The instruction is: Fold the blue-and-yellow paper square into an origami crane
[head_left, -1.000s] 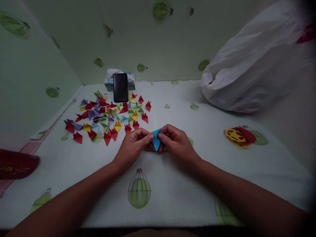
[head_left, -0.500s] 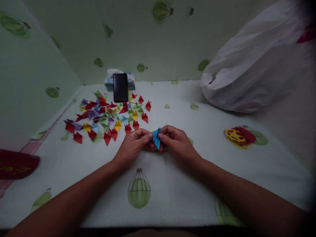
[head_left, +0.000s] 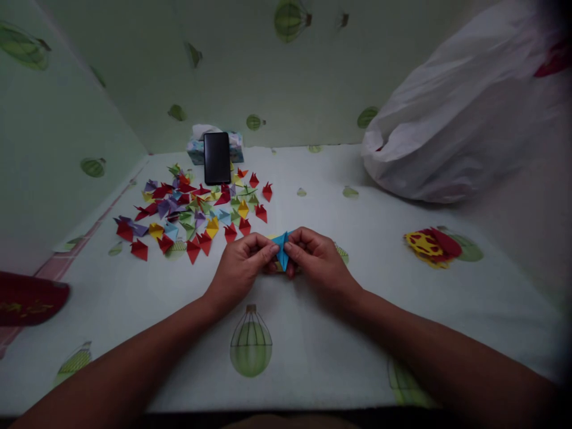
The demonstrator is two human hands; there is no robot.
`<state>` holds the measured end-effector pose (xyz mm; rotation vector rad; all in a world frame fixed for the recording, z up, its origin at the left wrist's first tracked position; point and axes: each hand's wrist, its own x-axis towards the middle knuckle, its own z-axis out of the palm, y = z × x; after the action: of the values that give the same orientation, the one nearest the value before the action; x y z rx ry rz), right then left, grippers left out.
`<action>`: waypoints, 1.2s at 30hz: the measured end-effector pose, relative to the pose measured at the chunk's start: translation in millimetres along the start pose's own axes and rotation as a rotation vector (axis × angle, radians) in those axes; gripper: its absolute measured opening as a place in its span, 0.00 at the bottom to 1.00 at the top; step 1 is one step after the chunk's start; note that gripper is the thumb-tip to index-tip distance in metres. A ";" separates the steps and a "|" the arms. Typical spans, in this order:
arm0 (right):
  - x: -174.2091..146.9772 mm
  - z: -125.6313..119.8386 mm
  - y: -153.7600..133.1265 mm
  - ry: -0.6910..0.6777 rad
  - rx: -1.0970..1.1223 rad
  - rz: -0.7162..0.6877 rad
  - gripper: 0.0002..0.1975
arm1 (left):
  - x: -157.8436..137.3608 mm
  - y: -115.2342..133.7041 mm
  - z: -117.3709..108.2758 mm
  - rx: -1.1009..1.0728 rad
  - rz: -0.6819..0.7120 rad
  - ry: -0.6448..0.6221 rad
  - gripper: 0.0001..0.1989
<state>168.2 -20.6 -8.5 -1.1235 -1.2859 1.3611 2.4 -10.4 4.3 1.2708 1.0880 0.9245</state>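
Observation:
Between my two hands is a small piece of folded blue paper (head_left: 282, 249), coming to a point at its lower end. My left hand (head_left: 243, 262) pinches its left side between thumb and fingers. On the other side, my right hand (head_left: 319, 256) grips it with the thumb pressed on the front. A bit of yellow shows at the paper's upper left and beneath it; what that belongs to is unclear. Some fingertips are hidden behind the paper. Many small folded paper cranes (head_left: 204, 241) in red, yellow, green, purple and blue lie spread out beyond my left hand.
A black phone (head_left: 217, 158) leans against a tissue box (head_left: 236, 147) at the back. A large white plastic bag (head_left: 429, 137) stands at the right rear. Red and yellow cut-out decorations (head_left: 431, 245) lie to the right. A red object (head_left: 31, 299) sits at the left edge.
Both hands keep their hold on the blue paper, which has shifted and turned slightly between the fingers. The whole view has moved a little. The other things stay in place.

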 end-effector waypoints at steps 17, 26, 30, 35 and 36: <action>-2.9 1.6 1.9 -0.020 -0.006 0.005 0.10 | -0.6 -2.9 1.8 0.031 0.004 -0.014 0.14; -2.3 0.5 2.6 -0.046 -0.017 -0.016 0.10 | -1.9 -7.0 0.7 -0.050 -0.023 -0.056 0.15; -3.5 1.6 1.9 -0.040 -0.024 -0.009 0.10 | -0.8 -10.6 0.3 -0.102 -0.058 -0.044 0.15; -4.3 2.5 2.3 -0.024 -0.035 -0.021 0.10 | -1.6 -9.1 3.1 -0.234 -0.133 -0.022 0.15; -4.2 2.7 2.4 -0.025 -0.036 -0.023 0.10 | -1.9 -8.7 4.0 -0.275 -0.151 -0.025 0.16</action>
<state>166.1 -25.3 -10.8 -1.1158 -1.3419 1.3431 5.3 -14.1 -4.2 0.9589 0.9851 0.9065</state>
